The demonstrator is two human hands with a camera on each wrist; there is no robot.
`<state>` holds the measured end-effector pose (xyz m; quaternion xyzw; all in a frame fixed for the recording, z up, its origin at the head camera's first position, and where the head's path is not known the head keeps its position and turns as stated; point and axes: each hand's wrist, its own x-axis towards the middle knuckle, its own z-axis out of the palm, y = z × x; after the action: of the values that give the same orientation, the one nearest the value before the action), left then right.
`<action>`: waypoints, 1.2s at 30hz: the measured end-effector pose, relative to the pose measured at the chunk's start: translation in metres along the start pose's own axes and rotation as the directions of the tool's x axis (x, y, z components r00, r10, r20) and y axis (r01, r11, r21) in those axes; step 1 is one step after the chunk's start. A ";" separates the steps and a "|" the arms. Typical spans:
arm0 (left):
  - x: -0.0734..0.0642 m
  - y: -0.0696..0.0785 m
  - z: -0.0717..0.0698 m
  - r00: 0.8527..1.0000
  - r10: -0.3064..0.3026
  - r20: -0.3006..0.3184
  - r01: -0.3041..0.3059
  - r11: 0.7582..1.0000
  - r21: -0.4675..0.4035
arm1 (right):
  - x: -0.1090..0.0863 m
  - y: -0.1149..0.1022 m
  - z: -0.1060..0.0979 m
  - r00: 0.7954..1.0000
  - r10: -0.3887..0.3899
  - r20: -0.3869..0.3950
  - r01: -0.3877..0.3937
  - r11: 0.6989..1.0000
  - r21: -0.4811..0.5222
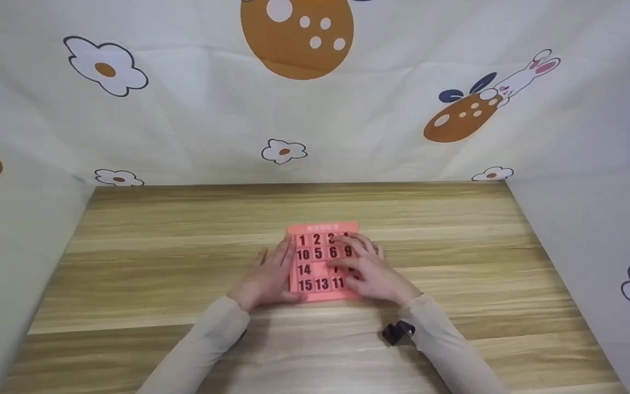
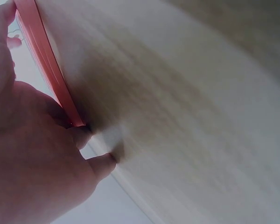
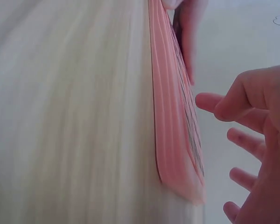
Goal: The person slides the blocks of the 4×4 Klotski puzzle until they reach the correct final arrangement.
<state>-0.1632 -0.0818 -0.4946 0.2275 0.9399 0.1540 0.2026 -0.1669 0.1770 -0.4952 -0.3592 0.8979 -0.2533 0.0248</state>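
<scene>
A pink sliding number puzzle (image 1: 320,296) lies flat on the wooden table, its black-numbered tiles facing up. Its third row has a gap just right of tile 14 (image 1: 304,270). Along the puzzle's left side rests my left hand (image 1: 266,279), fingers extended against the edge and thumb at the near left corner. My right hand (image 1: 378,273) spreads loosely over the right-hand tiles, covering part of them, with a fingertip beside the gap. In the right wrist view its fingers (image 3: 242,179) are apart, and the puzzle's thick pink side (image 3: 170,116) shows next to them.
The wooden table (image 1: 156,246) stretches out around the puzzle. A pale cloth (image 1: 184,109) printed with flowers, rabbits and orange shapes hangs behind it and at both sides. A small black object (image 1: 397,332) sits by the right sleeve (image 1: 446,339).
</scene>
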 end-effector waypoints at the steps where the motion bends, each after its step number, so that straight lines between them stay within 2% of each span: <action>1: 0.000 0.000 0.000 1.000 0.005 -0.001 -0.005 1.000 0.005 | 0.002 -0.002 0.002 1.000 -0.002 0.017 0.002 1.000 -0.002; 6: -0.001 0.000 0.000 1.000 0.030 -0.008 -0.030 0.999 0.017 | 0.015 -0.014 0.008 0.997 -0.006 0.079 0.009 1.000 -0.028; 11: 0.000 0.000 -0.001 1.000 0.028 -0.007 -0.027 0.999 0.030 | 0.022 -0.016 0.010 0.998 0.004 0.067 0.001 0.998 -0.067; 19: 0.000 -0.001 -0.002 1.000 0.018 0.002 -0.018 0.999 0.034 | 0.022 -0.014 0.009 0.997 0.039 0.064 -0.035 0.998 -0.055; 26: 0.000 -0.002 0.000 1.000 0.025 -0.004 -0.025 0.999 0.031 | 0.019 -0.018 0.012 0.987 -0.017 0.161 0.027 0.998 -0.060; 28: 0.000 -0.002 0.000 1.000 0.029 -0.007 -0.029 0.999 0.030 | 0.017 -0.018 0.012 0.986 -0.015 0.168 0.026 0.998 -0.065; 36: -0.001 -0.002 0.002 1.000 0.021 -0.010 -0.021 1.000 0.000 | 0.013 -0.012 0.003 0.999 0.034 0.031 -0.033 0.998 -0.054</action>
<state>-0.1625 -0.0833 -0.4965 0.2367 0.9384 0.1571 0.1964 -0.1684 0.1598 -0.4904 -0.3487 0.9097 -0.2230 0.0337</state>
